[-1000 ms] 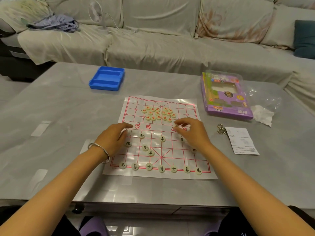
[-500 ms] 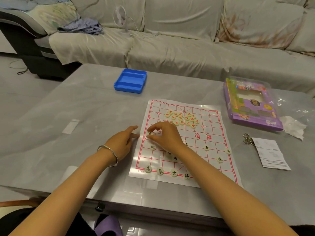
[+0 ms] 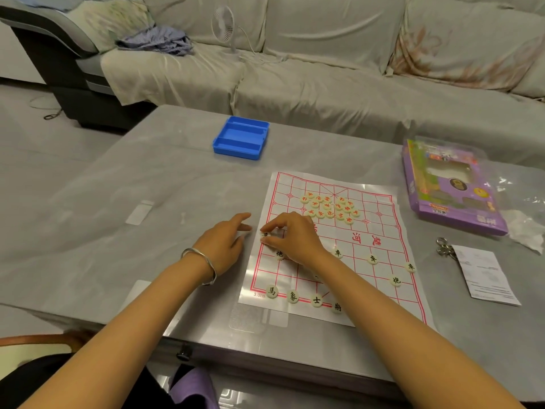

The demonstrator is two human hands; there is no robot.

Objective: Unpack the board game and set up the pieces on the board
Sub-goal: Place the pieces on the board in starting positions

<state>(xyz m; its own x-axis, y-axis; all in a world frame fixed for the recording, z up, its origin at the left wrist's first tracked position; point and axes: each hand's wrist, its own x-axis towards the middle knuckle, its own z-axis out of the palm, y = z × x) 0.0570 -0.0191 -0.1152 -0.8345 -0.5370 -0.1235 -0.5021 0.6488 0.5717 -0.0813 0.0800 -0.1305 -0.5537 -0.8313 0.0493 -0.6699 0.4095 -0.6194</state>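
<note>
Since a second ago your right hand (image 3: 295,240) has crossed from the right half of the red-lined paper game board (image 3: 380,240) to its left edge. Your thumb and forefinger now pinch a cream round piece with a black character (image 3: 264,234) at the outermost line. I cannot tell whether that piece touches the sheet.

Your left hand (image 3: 224,246), with a silver bangle (image 3: 200,262) on the wrist, lies on the grey marble-look table (image 3: 147,178) just beside the board's left edge. Its fingers are stretched out and hold nothing.

Four black-lettered cream pieces (image 3: 316,300) stand in a row along the board's near edge. More of them are spread over the near half, partly hidden by your right forearm. The red-lettered cream pieces (image 3: 330,207) sit in a tight cluster on the far half.

Beyond the board lies an open blue plastic case (image 3: 241,137). To the right are a purple cardboard game box (image 3: 451,187), a bunch of metal keys (image 3: 443,247) and a white printed slip (image 3: 483,274).
</note>
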